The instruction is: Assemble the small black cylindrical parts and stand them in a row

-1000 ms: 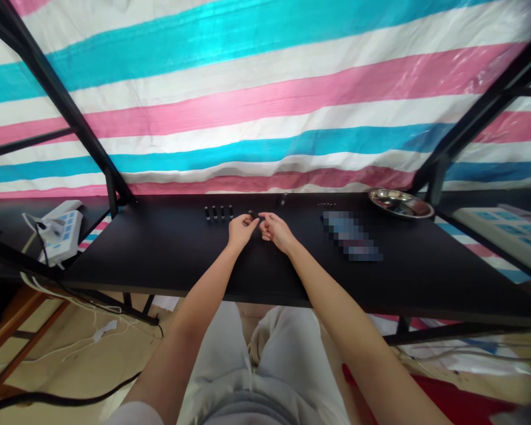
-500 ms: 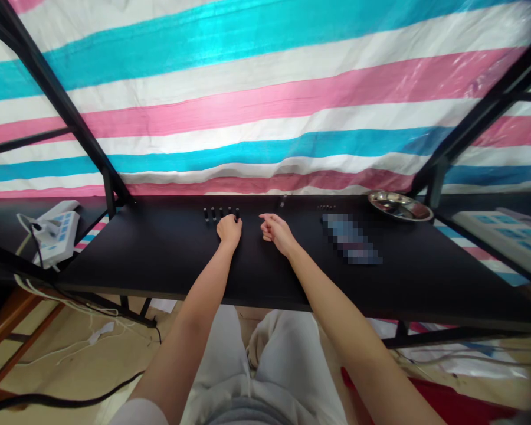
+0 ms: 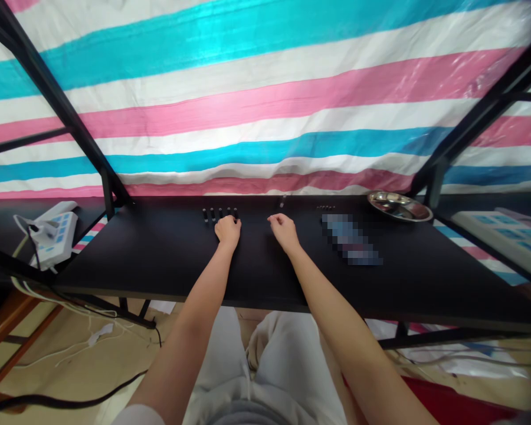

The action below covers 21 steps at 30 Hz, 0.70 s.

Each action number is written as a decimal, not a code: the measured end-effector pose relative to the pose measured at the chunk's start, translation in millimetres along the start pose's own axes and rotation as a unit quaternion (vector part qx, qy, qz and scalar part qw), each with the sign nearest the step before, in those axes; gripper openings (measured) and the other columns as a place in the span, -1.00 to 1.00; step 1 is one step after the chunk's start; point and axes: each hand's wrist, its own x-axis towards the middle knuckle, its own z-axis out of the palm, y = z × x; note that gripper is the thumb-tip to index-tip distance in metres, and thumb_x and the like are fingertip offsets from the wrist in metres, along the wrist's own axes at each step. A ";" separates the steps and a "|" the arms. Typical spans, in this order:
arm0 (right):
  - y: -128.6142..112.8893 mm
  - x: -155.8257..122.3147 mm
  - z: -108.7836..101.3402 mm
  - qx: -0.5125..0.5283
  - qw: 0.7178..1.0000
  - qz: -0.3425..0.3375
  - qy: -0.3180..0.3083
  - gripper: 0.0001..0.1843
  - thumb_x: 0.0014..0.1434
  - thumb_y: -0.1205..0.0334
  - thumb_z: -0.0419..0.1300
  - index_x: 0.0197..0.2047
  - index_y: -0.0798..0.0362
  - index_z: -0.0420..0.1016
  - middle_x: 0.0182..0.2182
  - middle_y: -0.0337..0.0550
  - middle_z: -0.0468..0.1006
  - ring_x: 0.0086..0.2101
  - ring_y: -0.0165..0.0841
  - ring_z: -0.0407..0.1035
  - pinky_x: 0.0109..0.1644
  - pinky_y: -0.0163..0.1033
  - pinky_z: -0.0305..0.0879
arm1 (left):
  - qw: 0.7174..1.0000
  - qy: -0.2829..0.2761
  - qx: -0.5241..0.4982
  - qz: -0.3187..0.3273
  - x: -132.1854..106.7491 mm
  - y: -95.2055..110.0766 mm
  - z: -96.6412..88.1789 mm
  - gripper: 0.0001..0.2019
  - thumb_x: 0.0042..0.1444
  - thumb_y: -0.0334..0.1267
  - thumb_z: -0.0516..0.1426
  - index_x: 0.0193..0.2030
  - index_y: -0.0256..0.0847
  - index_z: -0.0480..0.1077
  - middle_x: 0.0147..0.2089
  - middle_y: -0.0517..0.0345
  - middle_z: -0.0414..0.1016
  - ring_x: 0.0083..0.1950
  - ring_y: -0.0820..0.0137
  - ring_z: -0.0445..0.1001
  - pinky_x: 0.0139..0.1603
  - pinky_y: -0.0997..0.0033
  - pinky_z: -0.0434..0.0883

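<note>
Head view: my left hand [image 3: 228,230] is curled at the right end of the peg row [image 3: 220,214], which stands upright far back on the desk [image 3: 159,254]. I cannot tell whether it grips anything. My right hand [image 3: 284,229] rests loosely curled, contents not visible. Risk: a knuckle brushing one peg could topple its close-set neighbours.

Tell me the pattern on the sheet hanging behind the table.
The sheet has pink, turquoise and white stripes; head view.
</note>
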 end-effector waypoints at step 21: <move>18.4 57.4 -27.7 -0.374 0.922 0.060 0.082 -0.67 0.06 0.19 0.09 -0.11 0.14 0.41 -0.28 0.00 0.53 -0.19 -0.20 0.39 -0.13 -0.16 0.25 | 0.999 -0.034 0.030 0.008 -2.9 2.2 -5.0 -0.75 0.11 -0.15 0.05 -0.22 -0.16 0.51 -0.25 -0.01 0.54 -0.19 0.25 0.48 -0.18 0.34 0.30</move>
